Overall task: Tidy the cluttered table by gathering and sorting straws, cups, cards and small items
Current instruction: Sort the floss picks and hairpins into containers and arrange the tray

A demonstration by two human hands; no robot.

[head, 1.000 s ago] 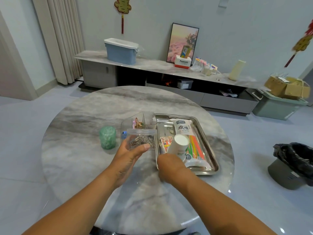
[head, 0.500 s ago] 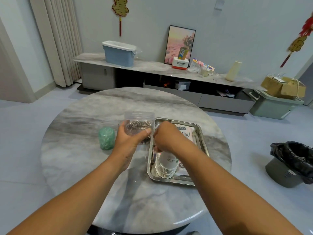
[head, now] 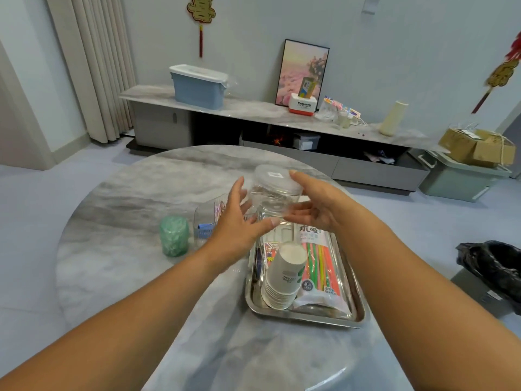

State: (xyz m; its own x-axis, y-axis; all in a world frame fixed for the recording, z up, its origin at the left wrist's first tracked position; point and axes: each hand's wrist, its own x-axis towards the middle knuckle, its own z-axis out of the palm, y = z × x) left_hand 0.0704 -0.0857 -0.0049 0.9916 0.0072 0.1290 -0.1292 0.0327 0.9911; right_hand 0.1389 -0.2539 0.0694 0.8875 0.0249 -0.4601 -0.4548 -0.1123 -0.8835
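A clear plastic jar (head: 275, 197) with a clear lid is up in the air above the far end of the steel tray (head: 304, 320). My right hand (head: 318, 204) grips it, thumb over the lid rim and fingers under its side. My left hand (head: 234, 230) is beside the jar on its left, fingers straight and spread, thumb just below it. In the tray lie a stack of white paper cups (head: 284, 275), a pack of coloured straws (head: 318, 261) and some cards (head: 270, 249).
A green roll (head: 174, 235) stands left of my hands on the round marble table (head: 127, 263). A clear divided box (head: 204, 221) with small items sits behind my left hand. A bin with a black bag (head: 493, 266) is on the floor at right.
The jar has risen from table height and tipped. My right hand left the tray area and took the jar at its lid. My left hand's fingers opened off the jar.
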